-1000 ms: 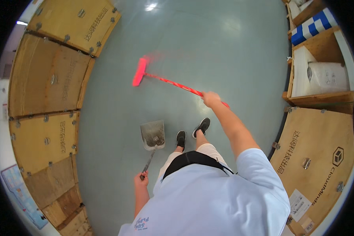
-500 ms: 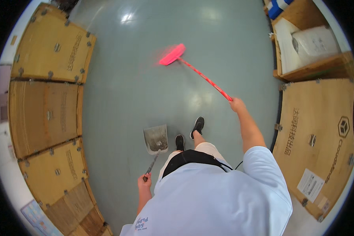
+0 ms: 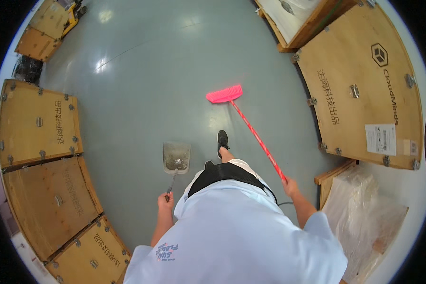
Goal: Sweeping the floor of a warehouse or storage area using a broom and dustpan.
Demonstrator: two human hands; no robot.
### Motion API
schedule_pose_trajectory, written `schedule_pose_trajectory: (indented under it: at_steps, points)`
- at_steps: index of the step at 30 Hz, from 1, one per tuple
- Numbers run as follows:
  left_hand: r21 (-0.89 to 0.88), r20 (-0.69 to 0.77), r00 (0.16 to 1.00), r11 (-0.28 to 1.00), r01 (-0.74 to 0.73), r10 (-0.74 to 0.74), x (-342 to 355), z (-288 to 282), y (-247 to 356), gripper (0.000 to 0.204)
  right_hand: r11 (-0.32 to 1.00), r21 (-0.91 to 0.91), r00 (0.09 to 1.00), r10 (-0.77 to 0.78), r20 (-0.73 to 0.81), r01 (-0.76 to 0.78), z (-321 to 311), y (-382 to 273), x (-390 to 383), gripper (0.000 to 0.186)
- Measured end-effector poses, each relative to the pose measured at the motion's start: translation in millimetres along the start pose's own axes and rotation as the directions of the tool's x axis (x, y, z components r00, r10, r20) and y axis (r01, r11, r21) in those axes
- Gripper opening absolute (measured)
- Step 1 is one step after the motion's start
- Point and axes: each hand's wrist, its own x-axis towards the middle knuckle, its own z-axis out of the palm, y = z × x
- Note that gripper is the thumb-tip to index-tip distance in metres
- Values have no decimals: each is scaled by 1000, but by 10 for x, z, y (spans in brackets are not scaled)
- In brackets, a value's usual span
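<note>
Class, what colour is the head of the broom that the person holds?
Bright pink; the broom head matches its pink-red handle, held in the right hand. Seen in the head view.

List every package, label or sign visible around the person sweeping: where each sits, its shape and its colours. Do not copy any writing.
Large wooden crate: right side, tan plywood panel, dark printed logo and lettering.
Paper label: lower right of that crate, white rectangle, dark print.
Plastic-wrapped bundle: lower right, clear wrap over a pale load.
Wooden crates: left side, tan panels, metal fittings, dark lettering.
Open crate: top right, wooden frame, white contents.
</note>
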Motion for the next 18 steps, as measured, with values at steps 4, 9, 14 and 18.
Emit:
schedule_pose_trajectory:
  at_steps: [4,9,14,18]
  points:
    - [152,41,997,986,-75,69,-329,-49,-138,7,984,62,985,170,3,-170,298,561,-1596,29]
    - [196,30,999,980,-40,34,-510,-943,-645,5,926,-16,915,375,151,-377,863,1405,-3204,29]
    - [225,71,996,972,-67,53,-517,-875,-492,5,922,-19,903,383,195,-387,1221,1271,-2834,29]
    - [182,49,998,983,-40,31,-518,-582,-285,7,979,104,984,169,50,-173,1282,950,-1679,30]
